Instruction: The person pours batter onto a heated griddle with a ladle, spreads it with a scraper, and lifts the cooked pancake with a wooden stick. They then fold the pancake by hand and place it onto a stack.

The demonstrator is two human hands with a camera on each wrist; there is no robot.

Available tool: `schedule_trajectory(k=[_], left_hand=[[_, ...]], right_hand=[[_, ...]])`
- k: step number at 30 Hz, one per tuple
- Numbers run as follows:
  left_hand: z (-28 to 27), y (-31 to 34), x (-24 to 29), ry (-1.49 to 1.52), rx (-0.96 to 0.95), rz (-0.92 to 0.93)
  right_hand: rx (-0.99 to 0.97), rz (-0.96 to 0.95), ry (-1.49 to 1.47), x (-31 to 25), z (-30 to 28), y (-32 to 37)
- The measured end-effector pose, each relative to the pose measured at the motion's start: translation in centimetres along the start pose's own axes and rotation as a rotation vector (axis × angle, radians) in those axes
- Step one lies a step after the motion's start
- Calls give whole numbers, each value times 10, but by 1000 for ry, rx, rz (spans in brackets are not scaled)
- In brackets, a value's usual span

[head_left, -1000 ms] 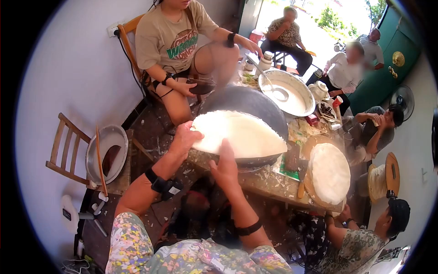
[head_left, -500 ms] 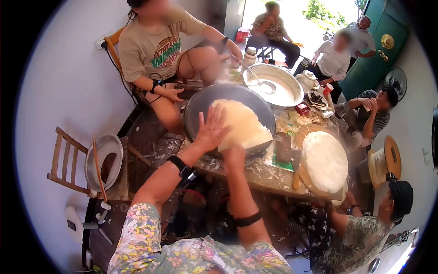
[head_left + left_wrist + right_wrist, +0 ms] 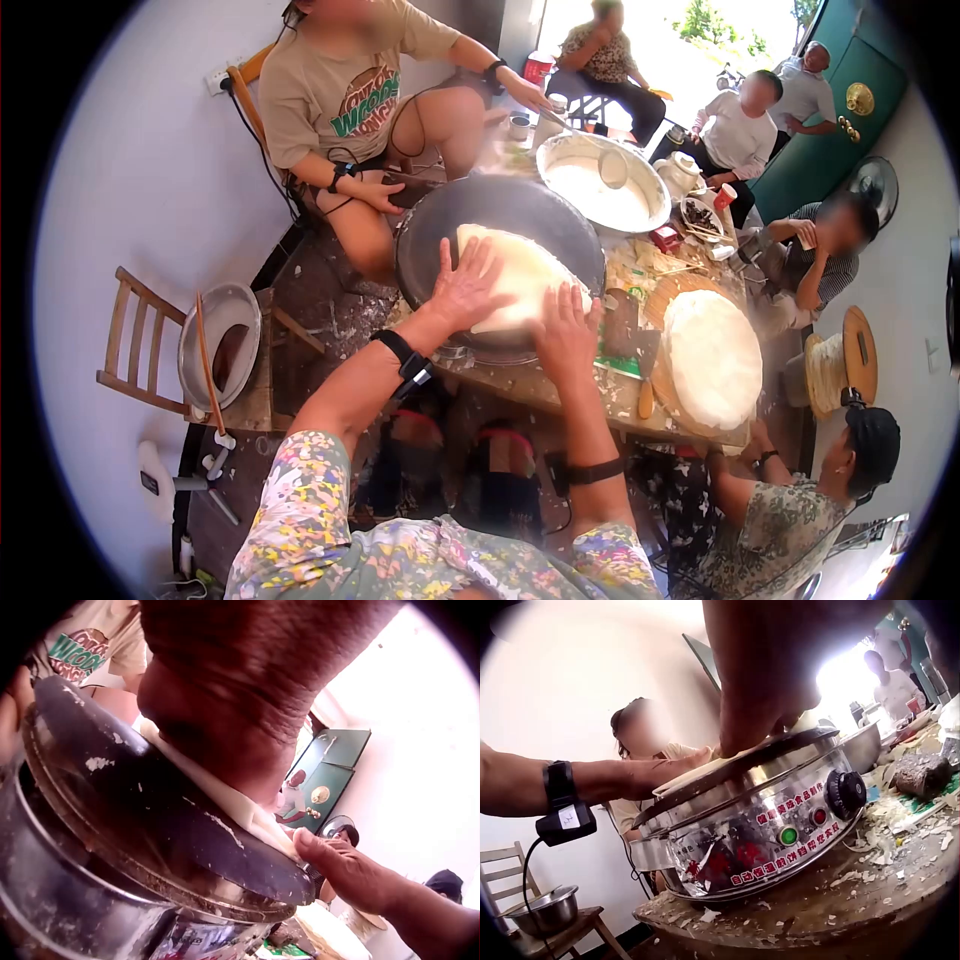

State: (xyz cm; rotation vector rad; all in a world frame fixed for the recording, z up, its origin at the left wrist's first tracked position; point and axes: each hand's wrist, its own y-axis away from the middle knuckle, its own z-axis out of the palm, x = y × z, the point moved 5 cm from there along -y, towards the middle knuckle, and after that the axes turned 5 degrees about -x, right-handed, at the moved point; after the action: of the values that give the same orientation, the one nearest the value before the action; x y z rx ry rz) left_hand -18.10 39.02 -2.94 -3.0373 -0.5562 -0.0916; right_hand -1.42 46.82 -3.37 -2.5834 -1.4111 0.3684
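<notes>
A pale folded flatbread (image 3: 530,262) lies on the dark round plate of an electric griddle (image 3: 430,230). My left hand (image 3: 465,287) rests on its left part with the fingers spread. On its near right edge lies my right hand (image 3: 567,330), fingers straight and pointing away from me. From the left wrist view, the layered edge of the flatbread (image 3: 244,810) shows under my left palm, and my right thumb is at its end. The griddle's steel base (image 3: 757,851), with a black knob and a green button, stands on the table in the right wrist view.
Right of the griddle, a stack of white flatbreads (image 3: 715,360) sits on a round board. Behind stands a basin of batter (image 3: 600,195), where a person opposite holds a ladle (image 3: 614,168). A scraper (image 3: 647,385) and crumbs lie on the table (image 3: 510,385). Several people sit around.
The flatbread was held up over the griddle by my left hand and now lies folded on the plate. Both hands have flattened onto it, the right shifting rightward. The ladle has risen in the basin.
</notes>
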Motion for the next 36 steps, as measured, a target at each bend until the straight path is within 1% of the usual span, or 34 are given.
schedule_trajectory(k=[1,4,7,8,11,12,15,16,19,20,22,23,26,29,30,33,34,36], left_hand=[[-4,0,-1,31,58,0],[-1,-16,-14,53,135,-7],[-6,-29,-12,-25,-58,105],[-2,-36,-17,-54,-12,187],[-25,-41,-18,-344,-33,306],[-39,-36,-16,-309,132,330],[-65,7,-8,-179,334,184],[-71,32,2,-90,388,216],[-50,92,32,-83,297,297],[-40,105,39,-88,320,316],[-15,116,46,-98,375,350],[-11,117,44,-72,424,335],[-3,128,40,49,558,299],[7,132,23,231,595,299],[-3,135,20,234,664,304],[0,129,3,348,551,306],[-9,129,0,453,524,297],[-6,126,-8,553,493,270]], right_hand=[[0,8,2,-1,1,1],[-1,68,36,-16,-7,12],[-28,95,3,-46,-22,29],[23,54,-31,-55,-20,35],[-11,-69,-148,-74,-30,47],[47,-115,-147,-77,-36,51],[68,-222,-141,-64,-42,62],[133,-241,-117,-58,-46,62],[193,-364,-65,-43,-29,54],[256,-415,-71,-47,-36,53],[190,-421,-58,-56,-38,56],[160,-424,-51,-62,-37,57],[150,-406,-11,-91,-30,68],[174,-472,-238,-107,-52,70],[193,-482,-291,-103,-67,69],[128,-490,-192,-82,-83,46],[116,-503,-173,-72,-78,38],[108,-528,-135,-55,-59,21]])
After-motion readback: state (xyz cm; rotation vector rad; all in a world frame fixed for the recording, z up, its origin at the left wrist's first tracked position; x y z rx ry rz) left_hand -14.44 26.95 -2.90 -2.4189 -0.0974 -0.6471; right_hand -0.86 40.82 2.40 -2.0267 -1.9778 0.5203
